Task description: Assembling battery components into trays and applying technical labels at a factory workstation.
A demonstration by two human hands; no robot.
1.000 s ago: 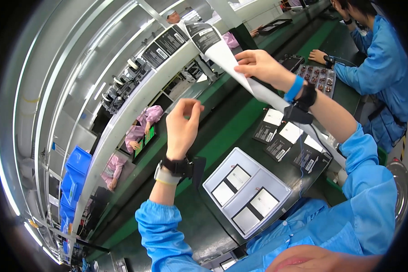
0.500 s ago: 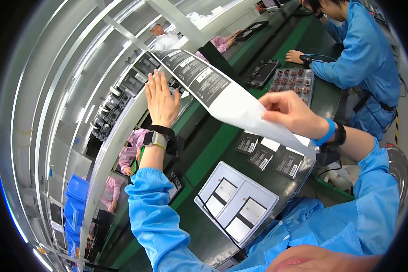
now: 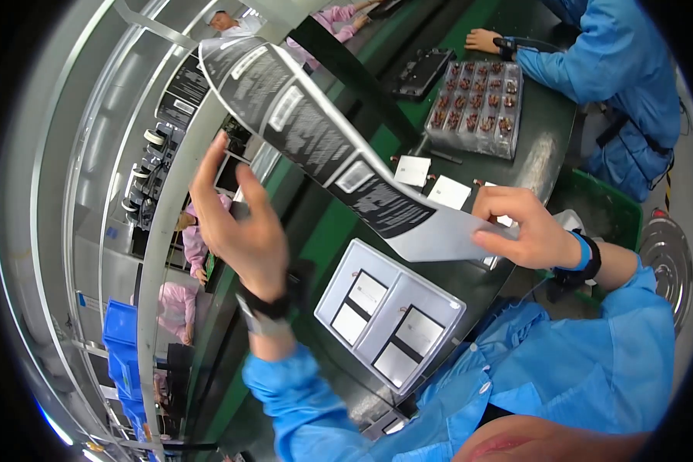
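Observation:
A long curved strip of black printed labels [image 3: 308, 135] on white backing rises across the bench toward the far left. My right hand [image 3: 527, 231] pinches its near, blank end between thumb and fingers. My left hand [image 3: 242, 223] is raised beside the strip, fingers apart, touching nothing that I can see. Below the strip lies a white two-part tray [image 3: 446, 295] holding several flat black-and-white battery packs [image 3: 418, 333]. More white flat packs [image 3: 448, 192] lie on the bench beyond the strip, partly covered by it and my right hand.
A clear compartment tray [image 3: 470, 145] of small copper-coloured parts stands farther back, near a co-worker's hand [image 3: 481, 41]. A dark upright bar [image 3: 358, 85] stands behind the strip. Right of the bench are a green bin [image 3: 608, 192] and a round metal stool [image 3: 664, 250]. Blue bins [image 3: 121, 339] sit far left.
The strip has turned so more of its printed face shows. My left hand has dropped from flat and upright to a looser, spread pose. My right hand keeps its pinch; the view has shifted.

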